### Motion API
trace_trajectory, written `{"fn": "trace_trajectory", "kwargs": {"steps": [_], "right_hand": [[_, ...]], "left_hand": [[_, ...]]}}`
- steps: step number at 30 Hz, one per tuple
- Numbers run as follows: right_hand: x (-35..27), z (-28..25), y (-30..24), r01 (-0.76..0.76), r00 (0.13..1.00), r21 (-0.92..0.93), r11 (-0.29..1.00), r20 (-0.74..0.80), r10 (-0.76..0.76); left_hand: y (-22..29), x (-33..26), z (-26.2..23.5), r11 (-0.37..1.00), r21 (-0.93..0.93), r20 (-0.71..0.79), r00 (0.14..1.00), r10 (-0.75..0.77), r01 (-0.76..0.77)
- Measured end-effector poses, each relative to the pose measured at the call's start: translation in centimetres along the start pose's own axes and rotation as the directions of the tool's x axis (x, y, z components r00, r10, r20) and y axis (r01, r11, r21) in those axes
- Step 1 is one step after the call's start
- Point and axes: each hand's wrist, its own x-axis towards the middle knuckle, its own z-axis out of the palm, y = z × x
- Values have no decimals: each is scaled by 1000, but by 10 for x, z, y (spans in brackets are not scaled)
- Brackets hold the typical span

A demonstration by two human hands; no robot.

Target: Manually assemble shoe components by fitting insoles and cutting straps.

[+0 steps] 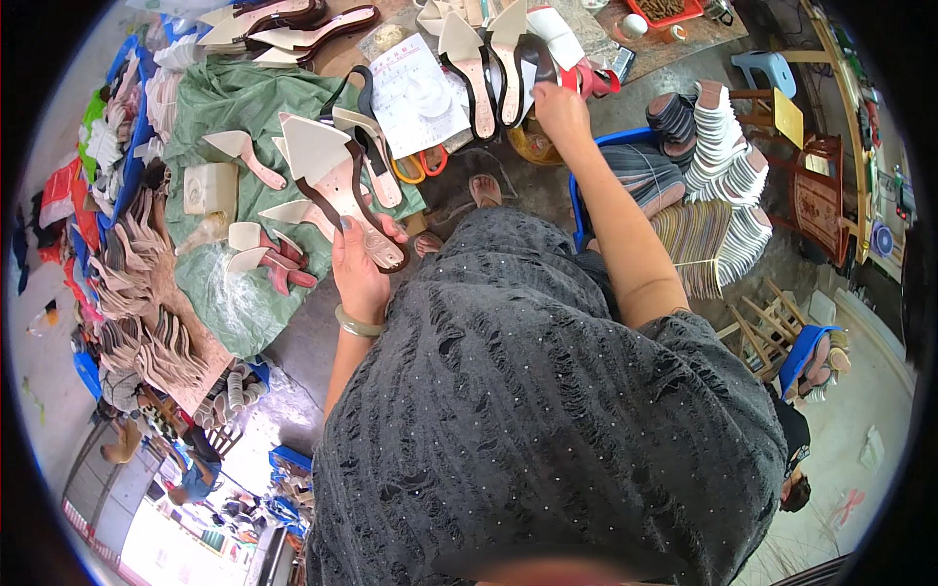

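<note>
My left hand (362, 264) is closed around a pointed shoe sole (337, 181) with a pale insole, a white toe and a dark brown rim. Its toe points up and away from me. Beside it on the green cloth lie a similar sole (369, 156) and a loose pale insole (249, 156). My right hand (562, 112) reaches to the near table edge, its fingers bent together. What they grip, if anything, cannot be made out. A dark curved piece (535, 61) is just beyond the fingertips, with two pointed soles (473, 83) to its left.
A printed paper (415, 96) and orange-handled scissors (432, 164) lie on the table. Red straps (591, 80) are at the right. A blue crate (578, 195) holds stacked soles. The green cloth (220, 98) covers the left table, with stacked insoles (147, 342) alongside. People are at lower left.
</note>
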Motion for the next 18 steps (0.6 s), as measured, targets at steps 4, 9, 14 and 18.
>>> {"fn": "trace_trajectory", "kwargs": {"steps": [4,9,14,18], "right_hand": [[65,-7,15,29,972,68,997,-235,-12],[114,-3,28,70,995,-307,949,87,-45],[151,-17,24,-150,988,13,989,-19,150],[186,-22,55,-43,975,208,977,-203,86]], "left_hand": [[-1,1,2,1000,-28,3,1000,9,-8],[-1,-3,1,998,-61,-27,1000,-7,5],[-4,-7,-7,993,-112,-74,997,28,-36],[0,-5,0,994,-106,-65,998,11,-18]]}}
